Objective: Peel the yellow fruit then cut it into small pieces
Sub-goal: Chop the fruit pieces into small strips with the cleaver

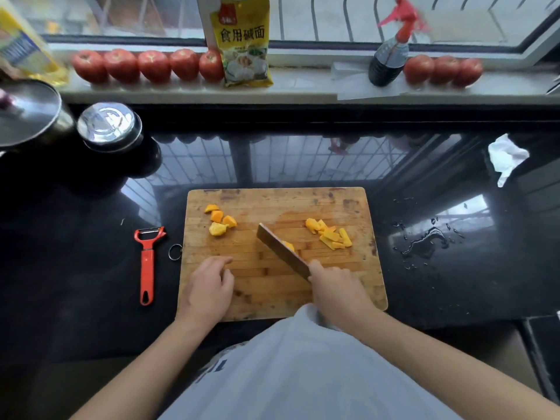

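A wooden cutting board lies on the black counter. Several yellow fruit chunks sit at its back left and a pile of cut yellow pieces at its back right. My right hand grips the handle of a cleaver, whose blade slants across the board's middle. One yellow piece shows just behind the blade. My left hand rests on the board's front left with fingers loosely curled and its fingertips on the wood, holding nothing I can see.
A red peeler lies left of the board. Two metal-lidded pots stand at the back left. Tomatoes, a yellow packet and a spray bottle line the windowsill. Crumpled tissue and water drops lie to the right.
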`<action>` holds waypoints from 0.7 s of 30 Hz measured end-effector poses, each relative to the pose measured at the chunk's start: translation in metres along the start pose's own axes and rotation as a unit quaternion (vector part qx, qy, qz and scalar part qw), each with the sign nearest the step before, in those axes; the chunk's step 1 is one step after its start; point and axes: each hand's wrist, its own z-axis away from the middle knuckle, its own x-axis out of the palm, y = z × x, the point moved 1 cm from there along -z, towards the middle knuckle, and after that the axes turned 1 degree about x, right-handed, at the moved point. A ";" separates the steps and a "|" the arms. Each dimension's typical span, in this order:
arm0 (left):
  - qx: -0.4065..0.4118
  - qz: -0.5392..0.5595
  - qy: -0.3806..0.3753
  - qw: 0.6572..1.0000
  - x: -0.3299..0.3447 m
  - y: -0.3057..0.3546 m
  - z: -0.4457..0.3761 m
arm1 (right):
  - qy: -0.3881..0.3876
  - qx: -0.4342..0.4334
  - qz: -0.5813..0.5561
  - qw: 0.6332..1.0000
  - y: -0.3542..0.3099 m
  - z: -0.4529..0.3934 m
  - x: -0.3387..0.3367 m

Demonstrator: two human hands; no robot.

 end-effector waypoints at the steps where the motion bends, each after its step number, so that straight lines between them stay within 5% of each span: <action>1: -0.006 0.009 -0.001 1.000 -0.002 0.002 0.001 | 0.024 0.015 0.013 1.000 0.009 -0.005 -0.006; 4: -0.022 0.043 0.013 0.999 -0.006 0.018 0.001 | 0.077 0.002 0.062 0.995 0.039 -0.018 -0.026; 10: -0.019 0.191 0.132 0.972 -0.017 0.081 -0.006 | 0.111 -0.154 0.158 0.969 0.062 -0.002 -0.039; 12: 0.033 0.166 0.085 0.982 -0.011 0.106 -0.010 | 0.156 -0.160 0.166 0.960 0.069 0.002 -0.035; 16: 0.175 -0.027 -0.151 0.972 0.041 0.154 -0.007 | 0.249 -0.186 0.130 0.942 0.077 0.002 -0.034; 21: 0.224 -0.089 -0.169 0.956 0.085 0.170 -0.002 | 0.272 -0.168 0.137 0.938 0.079 0.001 -0.043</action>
